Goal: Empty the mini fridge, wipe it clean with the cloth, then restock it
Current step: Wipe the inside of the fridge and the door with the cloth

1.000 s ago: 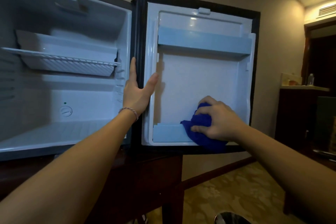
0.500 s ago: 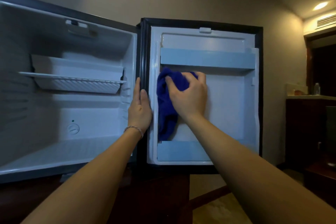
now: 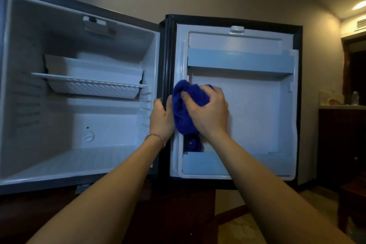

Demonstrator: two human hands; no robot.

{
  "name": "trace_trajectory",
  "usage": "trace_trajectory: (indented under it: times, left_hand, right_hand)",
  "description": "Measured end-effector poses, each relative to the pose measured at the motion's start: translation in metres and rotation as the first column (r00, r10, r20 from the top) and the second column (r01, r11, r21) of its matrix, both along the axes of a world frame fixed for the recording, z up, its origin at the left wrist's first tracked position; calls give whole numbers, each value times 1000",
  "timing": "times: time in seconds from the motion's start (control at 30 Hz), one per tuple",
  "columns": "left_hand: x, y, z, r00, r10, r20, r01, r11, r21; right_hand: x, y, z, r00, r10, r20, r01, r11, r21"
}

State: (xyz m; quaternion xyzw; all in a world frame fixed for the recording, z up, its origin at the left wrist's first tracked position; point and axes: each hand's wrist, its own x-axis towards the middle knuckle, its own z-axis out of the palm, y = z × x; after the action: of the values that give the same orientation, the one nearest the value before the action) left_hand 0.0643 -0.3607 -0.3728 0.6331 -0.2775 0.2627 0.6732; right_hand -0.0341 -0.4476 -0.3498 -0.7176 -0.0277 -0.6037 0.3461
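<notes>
In the head view, the mini fridge (image 3: 79,105) is standing open, with its door (image 3: 247,105) swung out to the right. The right hand (image 3: 208,111) is gripping the blue cloth (image 3: 184,109): its fingers (image 3: 216,92) are curled and pressed together over the top of the bundle, and the thumb (image 3: 188,98) is pressing into the front of it. The cloth is lying against the left part of the door's inner panel, just under the upper door shelf (image 3: 239,61), and one end of it is hanging down below the fingers toward the lower door shelf (image 3: 202,164).

The left hand (image 3: 161,119) is holding the hinge edge of the door, just left of the cloth and touching it. Its fingers (image 3: 158,103) are curled around that dark edge, close together. A thin bracelet (image 3: 155,137) is sitting on the left wrist.

Further left of these fingers, inside the fridge, a white wire shelf (image 3: 89,83) is hanging with a white tray (image 3: 95,71) above it, and a round dial (image 3: 88,136) is showing on the back wall. Far right of the fingers, a bottle (image 3: 355,98) is standing on a dark worktop (image 3: 340,107).
</notes>
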Motion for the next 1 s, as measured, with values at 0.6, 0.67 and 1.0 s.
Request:
trace_trajectory:
  times: [0.6,0.67,1.0]
  left_hand:
    - [-5,6,2,998,-60,-8,61,998,15]
    - [-5,6,2,996,-83,-25,83,997,4]
    - [-5,6,-1,998,-52,-30,52,998,-21]
  right_hand:
    - [-32,9,-76,922,-289,-257,197,922,-333]
    - [-26,13,-76,949,-256,-186,199,941,-275]
    - [-3,9,-35,974,-189,122,209,960,-184]
